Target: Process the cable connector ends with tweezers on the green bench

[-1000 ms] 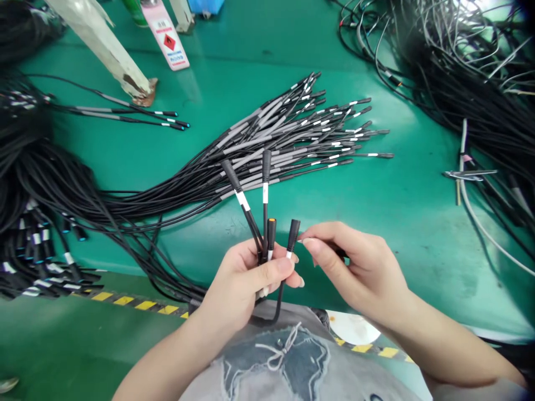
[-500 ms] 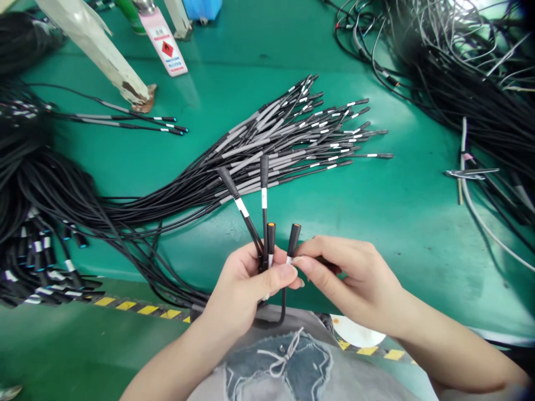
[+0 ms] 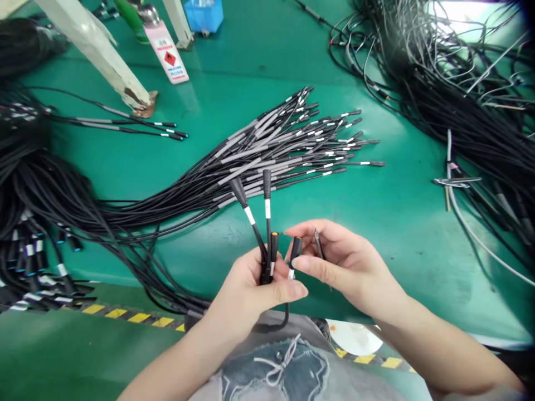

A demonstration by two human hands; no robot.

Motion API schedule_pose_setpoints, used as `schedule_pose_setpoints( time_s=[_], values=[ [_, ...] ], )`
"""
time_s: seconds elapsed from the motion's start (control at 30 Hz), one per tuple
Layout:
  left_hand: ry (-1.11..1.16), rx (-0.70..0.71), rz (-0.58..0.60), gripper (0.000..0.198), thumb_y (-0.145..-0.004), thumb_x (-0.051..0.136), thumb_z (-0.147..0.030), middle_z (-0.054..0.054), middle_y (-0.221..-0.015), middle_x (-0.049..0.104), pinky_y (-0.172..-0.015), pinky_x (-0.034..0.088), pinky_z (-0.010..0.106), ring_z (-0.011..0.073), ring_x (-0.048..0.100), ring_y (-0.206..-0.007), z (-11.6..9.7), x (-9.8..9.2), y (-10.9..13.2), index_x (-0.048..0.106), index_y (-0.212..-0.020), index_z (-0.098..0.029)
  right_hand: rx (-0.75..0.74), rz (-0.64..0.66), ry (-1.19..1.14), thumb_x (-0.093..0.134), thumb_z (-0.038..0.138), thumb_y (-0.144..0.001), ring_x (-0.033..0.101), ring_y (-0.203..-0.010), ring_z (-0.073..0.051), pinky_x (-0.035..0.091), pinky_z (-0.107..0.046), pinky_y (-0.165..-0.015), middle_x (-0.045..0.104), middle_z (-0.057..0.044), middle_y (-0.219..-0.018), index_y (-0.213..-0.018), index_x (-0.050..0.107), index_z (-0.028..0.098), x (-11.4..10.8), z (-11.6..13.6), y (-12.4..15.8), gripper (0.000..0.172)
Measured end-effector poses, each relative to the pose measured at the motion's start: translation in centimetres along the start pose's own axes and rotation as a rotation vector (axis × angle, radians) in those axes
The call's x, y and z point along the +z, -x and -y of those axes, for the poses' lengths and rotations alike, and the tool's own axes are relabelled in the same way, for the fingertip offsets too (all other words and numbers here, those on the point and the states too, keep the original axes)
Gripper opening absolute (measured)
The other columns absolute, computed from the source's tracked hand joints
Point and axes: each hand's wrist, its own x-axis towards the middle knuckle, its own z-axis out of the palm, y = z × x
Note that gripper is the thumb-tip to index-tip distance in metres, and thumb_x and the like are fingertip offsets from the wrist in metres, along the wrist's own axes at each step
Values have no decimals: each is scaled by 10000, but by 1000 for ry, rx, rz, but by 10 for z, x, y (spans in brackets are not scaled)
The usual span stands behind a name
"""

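Observation:
Several black cables are gathered in my left hand, closed round them below their plugs. Two longer plugs, a tilted one and an upright one, rise above it. A shorter orange-tipped connector stands beside them. Another orange-tipped connector with a white label is between my two hands, my right thumb touching it. My right hand also holds a small pointed metal tool against its palm, the fingers loosely curled. The tool's lower part is mostly hidden.
A bundle of grey-sleeved cables lies across the green table. More cables are heaped left and right. At the back are a pink bottle, a blue bin and a worn white post. Metal snips lie right.
My right index finger has lifted from the connector and my right hand has opened somewhat, exposing the metal tool. The view has shifted slightly.

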Motion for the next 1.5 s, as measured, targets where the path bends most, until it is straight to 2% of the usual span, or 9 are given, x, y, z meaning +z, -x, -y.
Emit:
schedule_pose_setpoints(
  time_s=[0.17,0.4,0.5,0.63,0.83,0.93,1.03,1.3,1.5],
  values=[
    [102,14,72,233,-821,716,-402,-13,-652,533,-479,259,218,74,391,-525,-4,1,2,699,-866,-173,-124,-75,95,698,294,-874,598,-750,-126,504,-239,-664,625,-6,-853,-1082,635,244,-9,3,1,222],
    [97,25,77,197,-789,748,-327,4,-578,591,-534,372,254,106,502,-525,-6,-2,1,759,-865,-146,-302,-440,554,678,269,-876,493,-642,-121,443,-258,-560,627,-33,-951,-1109,638,254,-18,4,0,237],
    [112,3,85,165,-755,784,-291,8,-567,630,-555,421,251,110,532,-522,-4,-2,0,750,-825,-145,-248,-331,474,667,317,-896,563,-674,-120,471,-237,-585,652,-14,-867,-992,688,258,-13,5,0,114],
    [112,3,133,111,-775,774,-258,5,-593,664,-580,462,235,107,574,-542,-1,1,-1,723,-786,-160,-104,-103,245,719,411,-847,584,-649,-127,489,-233,-565,634,-11,-767,-915,661,216,-5,5,-3,215],
    [212,111,-53,189,-853,683,-280,-12,-619,602,-605,449,196,81,552,-591,-9,2,-4,640,-716,-156,-62,-111,100,673,479,-872,407,-547,-76,382,-217,-501,521,10,-738,-802,596,183,-6,5,-5,314],
    [184,63,-1,216,-786,751,-303,-68,-513,448,-451,302,190,55,379,-450,-14,1,-4,599,-718,-167,-15,-100,95,637,524,-885,345,-539,-75,314,-218,-476,448,28,-684,-793,572,175,-7,5,-6,367],
    [51,-9,61,264,-671,843,-302,-29,-622,593,-440,269,202,45,379,-448,-15,2,-3,673,-822,-168,-16,-95,94,635,525,-886,352,-532,-80,316,-219,-482,423,43,-628,-781,559,177,-5,4,-7,371],
    [68,9,-53,177,-648,829,-236,31,-648,710,-449,289,187,70,522,-480,-13,4,0,673,-700,-171,-292,-203,501,444,357,-1020,589,-782,-152,485,-298,-753,586,-18,-775,-1062,692,235,-8,7,-3,280],
    [100,13,-80,183,-624,812,-222,9,-582,668,-424,265,170,75,526,-473,-14,4,0,639,-652,-169,-446,-221,774,590,226,-950,587,-635,-117,452,-253,-555,662,-3,-792,-955,629,223,-2,6,6,39]
  ],
)
